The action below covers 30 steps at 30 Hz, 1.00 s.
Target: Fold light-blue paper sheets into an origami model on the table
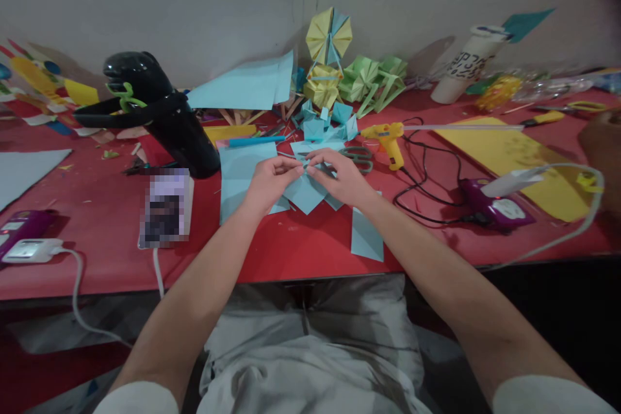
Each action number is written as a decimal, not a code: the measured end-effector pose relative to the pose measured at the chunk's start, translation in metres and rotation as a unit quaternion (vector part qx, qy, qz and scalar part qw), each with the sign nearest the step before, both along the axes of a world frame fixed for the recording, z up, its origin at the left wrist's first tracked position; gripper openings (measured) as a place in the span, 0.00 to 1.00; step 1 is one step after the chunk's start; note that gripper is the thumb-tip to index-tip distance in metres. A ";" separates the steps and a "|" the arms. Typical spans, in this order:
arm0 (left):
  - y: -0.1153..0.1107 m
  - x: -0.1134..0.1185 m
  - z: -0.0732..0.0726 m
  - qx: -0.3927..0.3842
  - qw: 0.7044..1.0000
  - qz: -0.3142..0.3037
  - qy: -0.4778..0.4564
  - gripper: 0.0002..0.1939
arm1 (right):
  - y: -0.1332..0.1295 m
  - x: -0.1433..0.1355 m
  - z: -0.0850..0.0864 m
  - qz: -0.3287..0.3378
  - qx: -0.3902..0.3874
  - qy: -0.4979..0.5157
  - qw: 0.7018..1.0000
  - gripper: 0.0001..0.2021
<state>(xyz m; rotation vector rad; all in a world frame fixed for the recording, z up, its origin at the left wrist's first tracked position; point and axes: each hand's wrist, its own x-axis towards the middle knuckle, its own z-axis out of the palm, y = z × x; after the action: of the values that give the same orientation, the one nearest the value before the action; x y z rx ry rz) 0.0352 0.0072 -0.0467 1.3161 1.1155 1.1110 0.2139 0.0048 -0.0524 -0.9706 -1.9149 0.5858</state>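
My left hand [274,182] and my right hand [339,176] meet over the middle of the red table, fingertips nearly touching. Both pinch a small piece of blue paper [305,167], mostly hidden by the fingers. Under them lies a folded blue paper [306,197] with a corner pointing at me. A larger blue sheet [235,174] rests beside my left hand, and a small blue sheet [367,236] is under my right forearm. Scissors [359,158] lie just behind my right hand. Folded blue pieces [315,126] stand further back.
A yellow glue gun [388,141] with black cord stands right of the scissors, near a purple power socket [502,207]. Left are a black bottle [177,123] and a phone [167,208]. Yellow and green paper models [330,35] stand behind. Someone's hand [601,149] shows at right.
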 end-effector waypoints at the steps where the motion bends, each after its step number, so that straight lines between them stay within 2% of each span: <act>1: 0.000 0.000 0.000 0.001 1.000 0.001 0.004 0.13 | 0.000 0.000 0.000 -0.002 -0.001 0.004 1.000 0.09; 12: -0.004 -0.001 0.011 0.009 0.999 0.011 0.039 0.08 | 0.001 0.003 0.001 -0.016 -0.012 0.011 1.000 0.15; 21: -0.004 -0.004 0.010 -0.008 0.998 -0.025 0.052 0.10 | 0.000 0.006 0.005 -0.025 -0.010 -0.014 1.000 0.23; 25: -0.004 -0.003 0.011 -0.012 0.998 -0.017 0.064 0.07 | 0.000 0.005 0.004 -0.049 -0.033 -0.024 0.998 0.23; 30: -0.004 -0.004 0.013 0.004 0.996 0.020 0.082 0.04 | 0.001 0.004 0.002 -0.018 -0.082 0.042 0.996 0.16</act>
<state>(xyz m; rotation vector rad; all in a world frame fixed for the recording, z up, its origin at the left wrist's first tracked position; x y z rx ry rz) 0.0317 0.0030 -0.0342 1.4163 1.2637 1.0531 0.2178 0.0054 -0.0500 -1.0658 -1.7929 0.7599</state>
